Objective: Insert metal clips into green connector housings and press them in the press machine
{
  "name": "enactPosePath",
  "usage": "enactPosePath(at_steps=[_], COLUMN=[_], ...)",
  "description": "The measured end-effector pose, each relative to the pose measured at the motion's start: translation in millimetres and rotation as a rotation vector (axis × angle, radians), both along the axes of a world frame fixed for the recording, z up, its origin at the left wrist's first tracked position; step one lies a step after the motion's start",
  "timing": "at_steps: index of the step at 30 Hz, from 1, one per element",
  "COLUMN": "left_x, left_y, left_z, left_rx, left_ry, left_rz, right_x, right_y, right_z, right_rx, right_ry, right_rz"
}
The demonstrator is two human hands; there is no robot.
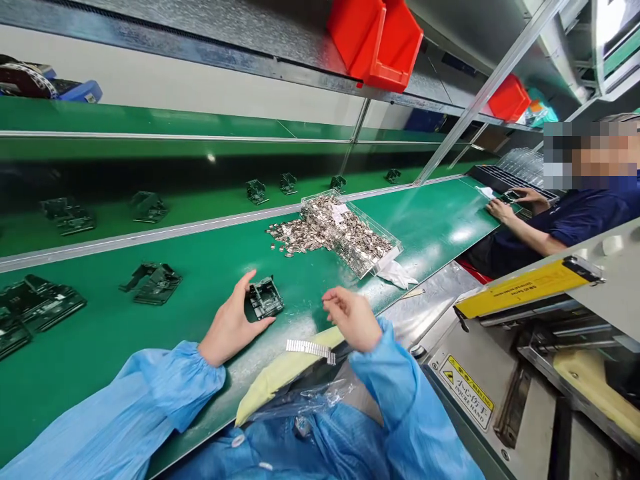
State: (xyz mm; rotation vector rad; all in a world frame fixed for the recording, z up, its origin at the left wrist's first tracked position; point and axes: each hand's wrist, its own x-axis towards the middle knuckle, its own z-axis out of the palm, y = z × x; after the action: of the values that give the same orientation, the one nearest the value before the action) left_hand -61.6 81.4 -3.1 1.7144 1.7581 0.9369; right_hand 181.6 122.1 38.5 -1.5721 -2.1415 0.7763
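My left hand (233,323) curves around the left side of a small dark green circuit board assembly (266,297) on the green work surface, fingers at its far edge and thumb at its near one. To the right of it, my right hand (353,317) is above the bench edge with thumb and fingers pinched together; whatever they hold, if anything, is too small to name. Just below that hand, a strip of small silvery metal pieces (310,348) lies across a yellow cloth-like piece (280,377). Beyond both hands, a clear tray (395,255) lies among a spilled heap of small metal parts (320,230).
More board assemblies (156,283) sit at the left. A white crumpled glove or cloth (397,274) lies by the tray. Red bins (377,43) stand on the shelf overhead. At right are a machine with a warning label (465,393) and a co-worker's hands (503,210).
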Motion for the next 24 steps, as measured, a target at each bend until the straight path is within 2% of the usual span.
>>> enactPosePath(at_steps=[3,5,9,11,13,19,24], left_x=[21,36,55,58,59,57,54], left_y=[-17,-30,-47,-51,-53,-57,-57], left_z=[6.3,8.3,6.4,3.7,1.1,-1.4,1.7], left_rx=[-0.059,-0.115,-0.171,-0.189,-0.189,-0.135,-0.096], left_ry=[-0.39,-0.618,-0.835,-0.869,-0.88,-0.825,-0.72], left_rz=[-0.062,-0.128,-0.185,-0.193,-0.203,-0.241,-0.274], right_x=[-7,-13,-29,-36,-40,-44,-45], right_y=[-42,-64,-85,-89,-90,-93,-95], right_z=[5.8,6.2,-2.2,-7.7,-11.0,-7.8,-8.2], right_rx=[0.044,0.084,-0.012,-0.082,-0.13,-0.16,-0.126], right_ry=[0.408,0.553,0.717,0.763,0.785,0.833,0.781], right_rz=[0.04,0.016,-0.233,-0.351,-0.404,-0.411,-0.433])
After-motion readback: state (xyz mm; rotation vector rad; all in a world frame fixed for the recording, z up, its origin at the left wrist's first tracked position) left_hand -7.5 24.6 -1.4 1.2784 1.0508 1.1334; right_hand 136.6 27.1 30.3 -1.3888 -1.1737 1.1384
